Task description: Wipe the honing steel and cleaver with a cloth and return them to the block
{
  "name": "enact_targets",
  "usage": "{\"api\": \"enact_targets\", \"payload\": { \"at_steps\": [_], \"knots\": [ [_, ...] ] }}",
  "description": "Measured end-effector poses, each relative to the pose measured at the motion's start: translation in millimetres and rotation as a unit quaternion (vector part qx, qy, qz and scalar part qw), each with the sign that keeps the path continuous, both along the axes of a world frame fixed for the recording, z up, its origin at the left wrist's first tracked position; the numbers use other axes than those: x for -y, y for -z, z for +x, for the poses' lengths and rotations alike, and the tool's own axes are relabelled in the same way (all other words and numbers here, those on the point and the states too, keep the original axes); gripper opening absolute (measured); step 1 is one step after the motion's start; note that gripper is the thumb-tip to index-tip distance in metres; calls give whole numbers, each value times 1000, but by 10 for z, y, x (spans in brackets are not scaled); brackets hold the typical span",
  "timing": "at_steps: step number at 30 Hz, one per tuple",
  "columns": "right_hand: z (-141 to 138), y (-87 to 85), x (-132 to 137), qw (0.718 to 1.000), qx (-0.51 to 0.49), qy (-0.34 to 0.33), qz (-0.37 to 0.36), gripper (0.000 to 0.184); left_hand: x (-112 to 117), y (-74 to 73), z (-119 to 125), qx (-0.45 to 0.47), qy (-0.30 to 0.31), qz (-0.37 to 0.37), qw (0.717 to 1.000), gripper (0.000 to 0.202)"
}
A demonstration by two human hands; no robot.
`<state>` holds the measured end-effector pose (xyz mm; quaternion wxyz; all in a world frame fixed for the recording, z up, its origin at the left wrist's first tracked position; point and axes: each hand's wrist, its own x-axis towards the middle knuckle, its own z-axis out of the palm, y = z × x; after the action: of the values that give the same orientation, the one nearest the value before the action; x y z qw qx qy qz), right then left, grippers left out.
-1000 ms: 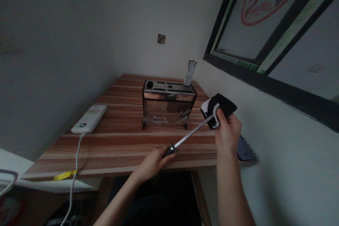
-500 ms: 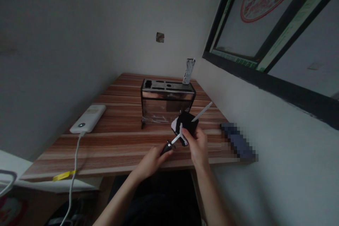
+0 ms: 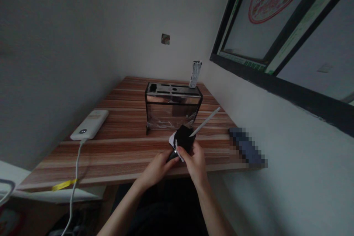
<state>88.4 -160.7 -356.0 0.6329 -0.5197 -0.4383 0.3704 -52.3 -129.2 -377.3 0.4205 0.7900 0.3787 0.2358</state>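
Observation:
My left hand (image 3: 157,167) grips the dark handle of a thin metal sharpening rod (image 3: 207,120) that points up and to the right over the wooden table (image 3: 124,143). My right hand (image 3: 195,160) is closed on a black and white cloth (image 3: 183,139), which is wrapped round the rod close to its handle, right next to my left hand. Behind the hands stands a metal knife holder (image 3: 173,107) with slots in its top and clear sides.
A white power bank (image 3: 89,124) with a white cable (image 3: 74,177) lies at the table's left. A small silver packet (image 3: 194,74) leans in the far corner. A dark flat object (image 3: 245,145) lies at the table's right edge by the wall. A framed picture (image 3: 279,18) hangs on the right.
My right hand has slid the cloth down the rod from its tip to the end by the handle, close to my left hand. The rod's upper length is now bare.

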Motion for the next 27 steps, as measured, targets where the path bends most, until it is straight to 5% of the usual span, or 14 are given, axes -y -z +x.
{"api": "enact_targets", "payload": {
  "at_steps": [15,27],
  "knots": [
    [161,-25,-57,1000,11,17,10,29,18,-43,15,14,10,-5,1000,29],
    [568,-285,-203,991,37,104,81,26,33,-54,-1,-22,7,14,1000,31]
  ]
}}
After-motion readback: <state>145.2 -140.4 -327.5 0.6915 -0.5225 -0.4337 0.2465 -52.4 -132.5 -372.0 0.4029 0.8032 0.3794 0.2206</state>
